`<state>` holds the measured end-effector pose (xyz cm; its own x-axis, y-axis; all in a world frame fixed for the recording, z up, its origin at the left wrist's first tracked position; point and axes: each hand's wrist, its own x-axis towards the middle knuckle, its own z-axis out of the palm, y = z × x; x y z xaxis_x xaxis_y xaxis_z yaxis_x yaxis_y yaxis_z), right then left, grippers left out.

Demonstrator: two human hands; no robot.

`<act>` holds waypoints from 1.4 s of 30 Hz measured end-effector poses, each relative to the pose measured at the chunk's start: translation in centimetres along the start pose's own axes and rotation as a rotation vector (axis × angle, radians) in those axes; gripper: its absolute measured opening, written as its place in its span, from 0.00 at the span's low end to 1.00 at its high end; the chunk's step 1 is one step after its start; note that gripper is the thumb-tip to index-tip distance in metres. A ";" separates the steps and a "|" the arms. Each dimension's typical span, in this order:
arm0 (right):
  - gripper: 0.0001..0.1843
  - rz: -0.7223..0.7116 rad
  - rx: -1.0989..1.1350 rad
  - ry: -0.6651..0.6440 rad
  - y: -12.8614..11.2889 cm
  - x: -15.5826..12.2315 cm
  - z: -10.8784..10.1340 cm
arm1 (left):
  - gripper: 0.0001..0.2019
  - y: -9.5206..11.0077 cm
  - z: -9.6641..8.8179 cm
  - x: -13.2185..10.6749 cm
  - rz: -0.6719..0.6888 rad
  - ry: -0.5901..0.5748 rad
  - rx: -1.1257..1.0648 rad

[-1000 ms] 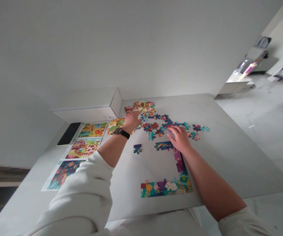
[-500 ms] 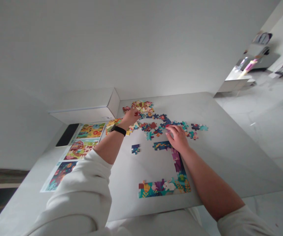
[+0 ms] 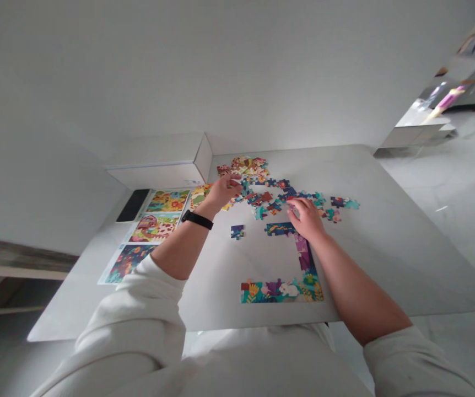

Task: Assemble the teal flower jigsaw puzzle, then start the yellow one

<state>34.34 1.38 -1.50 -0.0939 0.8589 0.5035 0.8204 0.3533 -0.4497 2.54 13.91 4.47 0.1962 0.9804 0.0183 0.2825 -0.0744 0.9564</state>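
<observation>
— Where are the puzzle pieces [image 3: 264, 197] seen?
— They are spread on the table [image 3: 386, 264].
— And the hands?
— The left hand [image 3: 223, 193] is curled narrowly at their edge, the right hand [image 3: 306, 220] is laid over them; whether anything is held cannot be told.

From my remote view this looks like a home room: past the pale table [image 3: 386, 264] lie a tiled floor [image 3: 448, 231] and a low white stand [image 3: 415, 135].

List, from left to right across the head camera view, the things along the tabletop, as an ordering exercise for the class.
black phone → printed farm picture → left hand → lone navy jigsaw piece → joined jigsaw pieces → right hand → teal-and-navy jigsaw pieces
</observation>
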 end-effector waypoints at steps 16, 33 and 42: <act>0.19 -0.007 0.045 -0.010 -0.2 -0.2 -0.6 | 0.11 -2.7 -1.9 -6.6 0.119 0.005 0.535; 0.14 0.079 -0.078 -0.076 1.4 -0.5 0.3 | 0.16 -1.5 3.2 -7.0 0.434 -0.261 0.905; 0.14 0.063 -0.074 -0.067 1.5 -0.4 0.4 | 0.23 -1.7 2.7 -7.5 0.369 -0.207 1.071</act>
<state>35.42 1.69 -2.70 -0.0765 0.9022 0.4244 0.8648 0.2720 -0.4222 3.10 6.17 1.90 0.5553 0.8253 0.1024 0.8091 -0.5647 0.1628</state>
